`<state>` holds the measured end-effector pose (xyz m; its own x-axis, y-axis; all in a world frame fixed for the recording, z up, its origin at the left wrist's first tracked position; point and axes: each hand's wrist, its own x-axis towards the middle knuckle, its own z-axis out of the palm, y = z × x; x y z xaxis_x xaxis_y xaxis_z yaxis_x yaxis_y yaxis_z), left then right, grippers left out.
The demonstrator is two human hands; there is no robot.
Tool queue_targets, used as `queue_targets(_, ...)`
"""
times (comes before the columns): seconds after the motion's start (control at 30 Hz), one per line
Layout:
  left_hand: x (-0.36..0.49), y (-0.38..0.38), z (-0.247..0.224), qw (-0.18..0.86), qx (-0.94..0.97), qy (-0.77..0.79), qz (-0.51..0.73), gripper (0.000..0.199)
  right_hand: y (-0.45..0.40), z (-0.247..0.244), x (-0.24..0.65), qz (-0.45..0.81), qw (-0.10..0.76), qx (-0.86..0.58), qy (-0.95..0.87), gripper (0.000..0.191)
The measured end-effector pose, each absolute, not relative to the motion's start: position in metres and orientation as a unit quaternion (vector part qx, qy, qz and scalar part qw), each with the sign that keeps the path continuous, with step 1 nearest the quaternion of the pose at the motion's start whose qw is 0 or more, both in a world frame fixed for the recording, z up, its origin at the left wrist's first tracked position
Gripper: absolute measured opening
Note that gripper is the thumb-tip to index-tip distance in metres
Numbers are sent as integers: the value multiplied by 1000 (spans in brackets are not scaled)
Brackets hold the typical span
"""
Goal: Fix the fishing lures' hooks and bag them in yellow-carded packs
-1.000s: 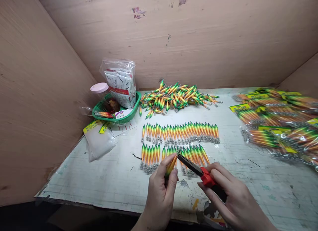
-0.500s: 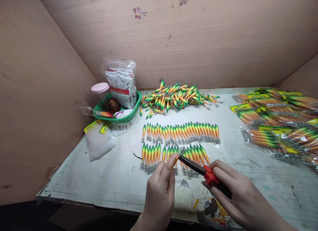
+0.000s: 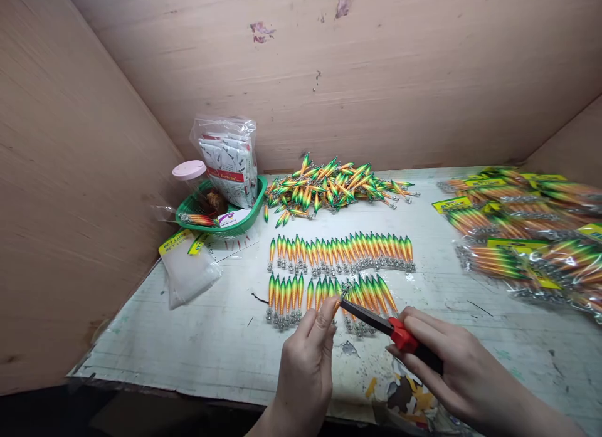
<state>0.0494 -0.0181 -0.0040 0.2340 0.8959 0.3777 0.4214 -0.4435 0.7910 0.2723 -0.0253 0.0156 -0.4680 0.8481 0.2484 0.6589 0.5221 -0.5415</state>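
Note:
Between the thumb and fingers of my left hand (image 3: 308, 355) is a squid jig (image 3: 337, 303), its hooked end pointing up and away; most of its body is hidden by the fingers. My right hand (image 3: 446, 362) grips long-nose pliers (image 3: 371, 318) by their red and black handles, with the jaw tips at the jig's hooks. Whether the jaws are closed on a hook is too small to tell. Just beyond, a near row of green-and-orange squid jigs (image 3: 286, 293) lies with hooks toward me, and a second row (image 3: 343, 252) lies behind it.
A heap of loose jigs (image 3: 329, 189) lies at the back. Packed bags of jigs (image 3: 498, 261) cover the right side. At left stand a green basket (image 3: 251, 214) holding a bag of packets (image 3: 230, 167) and a pink-lidded jar (image 3: 189, 169); empty plastic bags (image 3: 190, 277) lie before it.
Both hands stay in nearly the same place, with the jig and pliers still together. The pliers and right hand have shifted very slightly right and down; the view has moved a little.

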Motion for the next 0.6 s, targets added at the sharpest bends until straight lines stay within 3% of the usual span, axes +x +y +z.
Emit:
queue_targets(0.13, 48, -18, -2, 399, 653, 498, 408, 35, -22, 14, 272, 196, 255, -452, -832, 15)
queue_targets(0.23, 30, 1, -1, 459, 563, 548, 415, 34, -21, 6, 272, 173, 254, -463, -831, 15)
queue_targets(0.3, 5, 28, -1, 415, 553, 572, 441, 32, -25, -5, 267, 145, 249, -458, -841, 10)
queue_targets(0.37, -26, 64, -2, 281, 606, 590, 453, 22, -33, -20, 257, 112, 240, -445, -856, 4)
queue_targets(0.43, -56, 102, -4, 136, 667, 627, 379, 17, -43, -40, 243, 82, 225, -435, -868, 10)
queue_targets(0.6, -90, 162, -19, 163, 724, 607, 285, 21, -55, -96, 209, -18, 259, -417, -871, 10)
